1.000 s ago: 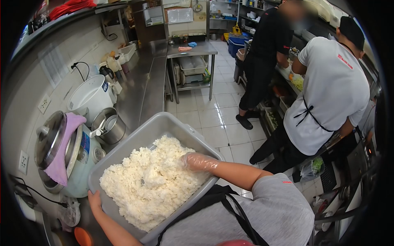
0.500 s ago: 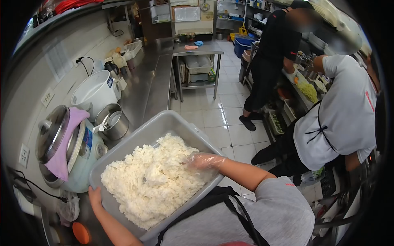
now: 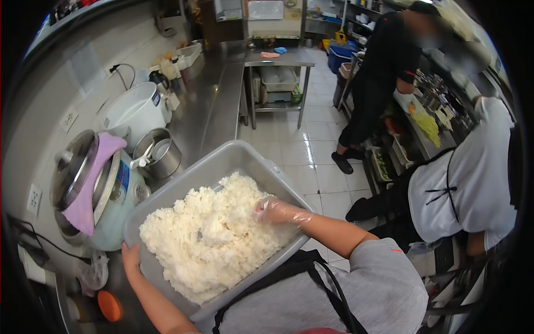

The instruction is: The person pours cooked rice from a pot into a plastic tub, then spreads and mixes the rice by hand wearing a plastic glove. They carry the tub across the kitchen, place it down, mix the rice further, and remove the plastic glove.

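Observation:
A large grey plastic tub (image 3: 183, 179) holds a wide heap of white rice (image 3: 208, 239). My left hand (image 3: 130, 257) is bare and grips the tub's left rim, its thumb on the outer side and part of the fingers hidden. Inside the tub at the right, my right hand (image 3: 273, 211) wears a clear plastic glove and touches the rice. Its fingers look curled, but the glove and the rice hide whatever they may hold.
A rice cooker (image 3: 114, 195) with a purple cloth, a steel pot (image 3: 161, 158) and a white basin (image 3: 133, 114) stand on the left. An orange lid (image 3: 109, 306) lies at lower left. Two people work at the right-hand counter (image 3: 414, 125).
The view has turned, so the room is shifted. My right hand has lifted slightly from the rice at the tub's right side. The person in white has leaned further right.

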{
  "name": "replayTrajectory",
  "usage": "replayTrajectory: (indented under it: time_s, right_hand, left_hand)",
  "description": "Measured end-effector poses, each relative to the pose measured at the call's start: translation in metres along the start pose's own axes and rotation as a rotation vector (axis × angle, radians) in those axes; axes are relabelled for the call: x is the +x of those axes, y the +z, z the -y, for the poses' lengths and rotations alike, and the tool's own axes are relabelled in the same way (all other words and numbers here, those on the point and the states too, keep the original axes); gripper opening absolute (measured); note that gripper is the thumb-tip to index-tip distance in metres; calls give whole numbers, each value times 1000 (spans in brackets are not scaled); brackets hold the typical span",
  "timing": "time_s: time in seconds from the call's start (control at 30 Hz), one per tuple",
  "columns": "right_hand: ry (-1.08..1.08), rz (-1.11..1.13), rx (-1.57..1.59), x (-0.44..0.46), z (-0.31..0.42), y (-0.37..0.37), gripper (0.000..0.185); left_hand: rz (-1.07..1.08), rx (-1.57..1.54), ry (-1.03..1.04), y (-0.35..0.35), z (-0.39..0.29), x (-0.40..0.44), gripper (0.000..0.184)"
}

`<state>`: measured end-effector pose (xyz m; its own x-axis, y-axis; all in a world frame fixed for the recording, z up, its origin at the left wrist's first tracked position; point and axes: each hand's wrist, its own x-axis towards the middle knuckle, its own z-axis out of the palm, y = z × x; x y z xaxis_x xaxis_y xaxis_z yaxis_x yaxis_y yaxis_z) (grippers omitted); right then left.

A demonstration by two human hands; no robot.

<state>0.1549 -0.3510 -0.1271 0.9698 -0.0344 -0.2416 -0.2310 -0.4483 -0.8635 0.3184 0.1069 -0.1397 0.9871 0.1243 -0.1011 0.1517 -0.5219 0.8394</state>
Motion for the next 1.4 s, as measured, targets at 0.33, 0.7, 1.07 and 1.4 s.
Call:
replayTrajectory:
  time_s: [0.33, 0.7, 1.07, 1.4]
  right_hand:
    - [-289, 8, -890, -7, 60, 20, 73]
    - [-45, 343, -1528, 38, 116, 72, 91]
    - [-117, -56, -614, 92, 25, 51, 32]
    - [-50, 153, -440, 9, 35, -17, 60]
  left_hand:
    - [-57, 68, -42, 1, -17, -12, 49]
    - [-49, -12, -49, 2, -9, -7, 46]
    - [-27, 27, -48, 2, -11, -2, 45]
    - [28, 52, -53, 2, -10, 9, 51]
